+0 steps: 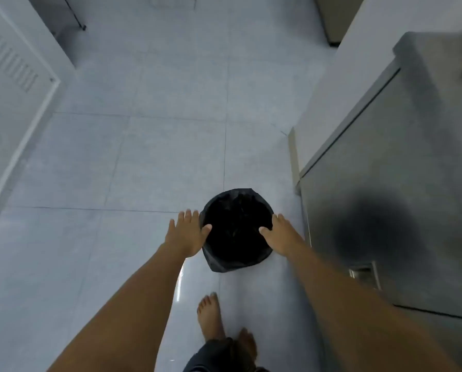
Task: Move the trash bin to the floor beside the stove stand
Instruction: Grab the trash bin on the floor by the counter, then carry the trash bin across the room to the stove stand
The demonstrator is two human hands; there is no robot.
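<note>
head view, looking straight down: the round trash bin lined with a crinkled black plastic bag (pixel 236 229) stands on the pale grey glossy tiled floor (pixel 144 157), close to the tall brushed-steel cabinet (pixel 385 197) on the person's right. whether that cabinet is the stove stand i cannot say from here.

the left hand (pixel 185 234) is at the bin's left rim, fingers spread, thumb lying over the edge of the bag. the right hand (pixel 281 234) is at the right rim in the same way, thumb pointing inward over the opening. both hands look open and splayed, not closed on anything; whether the palms are actually pressing the bin's sides i cannot tell, as the frame is a little blurred.

what could go wrong, as i see it: the loose liner is the only thing under those thumbs, so a grip taken on plastic alone could slide, and the bag might pull off the rim while the bin stays behind or tips. squeezing only at the top could also let the bin swing and knock the steel cabinet, which is near. the floor shines as if slick, and the bare feet (pixel 211 318) are just behind the bin, so a dropped or skidding bin would land on toes. anything inside is hidden in the black.
</note>
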